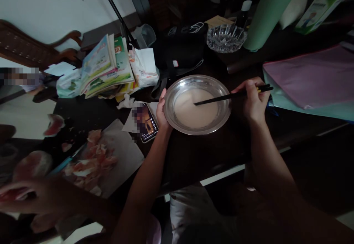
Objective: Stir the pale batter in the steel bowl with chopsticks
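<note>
A shiny metal bowl with a wide rim sits at the dark table's front edge, partly filled with a pale, milky liquid. My left hand grips the bowl's left rim, thumb and fingers closed round it. Dark chopsticks slant from my right hand down into the liquid, their tips near its middle. The fingers of that hand are wrapped round the chopsticks' upper part, to the right of the bowl.
A lit phone lies left of the bowl. Peelings are heaped on white paper. Another person's blurred hand is at lower left. Behind are books, a tissue pack and a glass ashtray. A pink folder lies right.
</note>
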Demonstrator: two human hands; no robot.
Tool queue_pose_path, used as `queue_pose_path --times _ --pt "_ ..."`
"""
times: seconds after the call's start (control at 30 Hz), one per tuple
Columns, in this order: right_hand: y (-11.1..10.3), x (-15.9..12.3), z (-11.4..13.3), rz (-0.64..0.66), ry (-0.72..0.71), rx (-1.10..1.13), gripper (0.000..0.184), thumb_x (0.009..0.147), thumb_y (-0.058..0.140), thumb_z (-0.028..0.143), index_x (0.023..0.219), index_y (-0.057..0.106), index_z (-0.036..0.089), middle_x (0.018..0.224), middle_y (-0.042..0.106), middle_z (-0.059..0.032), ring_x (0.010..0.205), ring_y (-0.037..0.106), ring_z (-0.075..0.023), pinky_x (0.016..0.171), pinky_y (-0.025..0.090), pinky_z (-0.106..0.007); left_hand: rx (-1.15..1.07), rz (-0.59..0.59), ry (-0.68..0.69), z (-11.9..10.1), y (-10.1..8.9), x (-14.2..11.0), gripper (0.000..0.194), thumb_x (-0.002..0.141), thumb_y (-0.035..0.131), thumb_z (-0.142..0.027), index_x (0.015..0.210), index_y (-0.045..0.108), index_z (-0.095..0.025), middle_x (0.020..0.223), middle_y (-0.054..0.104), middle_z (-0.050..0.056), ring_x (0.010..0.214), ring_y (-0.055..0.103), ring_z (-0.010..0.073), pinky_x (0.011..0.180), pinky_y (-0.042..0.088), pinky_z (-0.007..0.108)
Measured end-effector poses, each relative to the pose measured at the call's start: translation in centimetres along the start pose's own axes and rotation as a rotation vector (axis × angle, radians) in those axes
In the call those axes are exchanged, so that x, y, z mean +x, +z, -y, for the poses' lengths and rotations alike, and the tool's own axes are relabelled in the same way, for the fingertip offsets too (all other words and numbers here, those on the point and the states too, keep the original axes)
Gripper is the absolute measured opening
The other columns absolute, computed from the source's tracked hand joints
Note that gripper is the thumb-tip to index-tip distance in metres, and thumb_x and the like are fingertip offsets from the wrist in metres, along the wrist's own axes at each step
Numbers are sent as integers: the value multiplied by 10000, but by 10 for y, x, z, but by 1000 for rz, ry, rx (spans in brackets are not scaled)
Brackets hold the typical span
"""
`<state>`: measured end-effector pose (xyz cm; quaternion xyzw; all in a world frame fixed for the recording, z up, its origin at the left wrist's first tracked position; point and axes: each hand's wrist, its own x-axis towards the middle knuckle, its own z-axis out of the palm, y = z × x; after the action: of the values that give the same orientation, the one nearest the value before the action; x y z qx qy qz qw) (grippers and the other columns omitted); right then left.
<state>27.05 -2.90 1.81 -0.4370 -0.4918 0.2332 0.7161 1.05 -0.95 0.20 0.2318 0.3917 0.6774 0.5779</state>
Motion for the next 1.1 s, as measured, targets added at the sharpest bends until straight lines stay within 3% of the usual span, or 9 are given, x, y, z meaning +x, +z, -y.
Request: queue_pose_path --times 0.1,0.3,0.4,0.53,0.73,0.83,0.93,1.1 --pt "0 -1 2 -9 26 37 332 906 621 528 694 613 273 582 597 39 518 595 -157 560 467 -348 2 2 -3 0 0 0 236 898 561 -256 1037 750 -287 1200 739 -15 1237 614 183 1064 453 288" --pt "4 -4 5 183 60 9 299 884 650 545 743 684 283 657 684 7 621 655 -184 646 523 -373 -5 -6 -12 0 2 0 269 916 514 -227 1031 752 -275 1174 749 -25 1286 583 192 1075 445 305" --pt "1 -1 2 84 10 -32 309 900 640 523 714 670 278 654 681 6 636 651 -181 661 509 -370 34 -11 -8 0 1 0 244 880 567 -275 1054 739 -280 1239 725 -4 1259 611 197 1090 435 313" --pt "-1 1 1 -56 4 25 339 923 622 474 662 618 258 559 587 42 515 581 -140 577 456 -329 10 -2 0 1 0 0 274 863 551 -252 1064 735 -281 1210 733 -10 1200 642 181 1088 440 306" --pt "4 -4 5 162 69 42 284 903 647 493 743 680 261 647 672 19 603 646 -159 641 509 -346 13 -1 -1 1 0 0 263 862 564 -256 1060 735 -281 1196 741 -4 1211 635 189 1079 448 307" --pt "3 -3 5 111 31 11 292 897 655 497 741 679 251 675 692 5 656 663 -170 675 507 -362 11 5 3 1 0 0 261 860 568 -258 1057 739 -277 1198 743 -2 1225 627 192 1076 448 297" --pt "1 -1 5 -7 10 29 297 895 654 494 701 655 270 605 655 8 575 616 -173 615 473 -383 -15 8 0 1 0 0 276 869 537 -233 1050 741 -273 1176 751 -9 1188 640 175 1064 457 284" --pt "3 -3 6 120 70 65 265 900 655 481 724 685 286 614 665 7 560 620 -186 613 493 -401 -2 -5 -12 0 1 0 312 904 481 -206 1043 746 -292 1180 744 -22 1183 642 166 1071 456 285"
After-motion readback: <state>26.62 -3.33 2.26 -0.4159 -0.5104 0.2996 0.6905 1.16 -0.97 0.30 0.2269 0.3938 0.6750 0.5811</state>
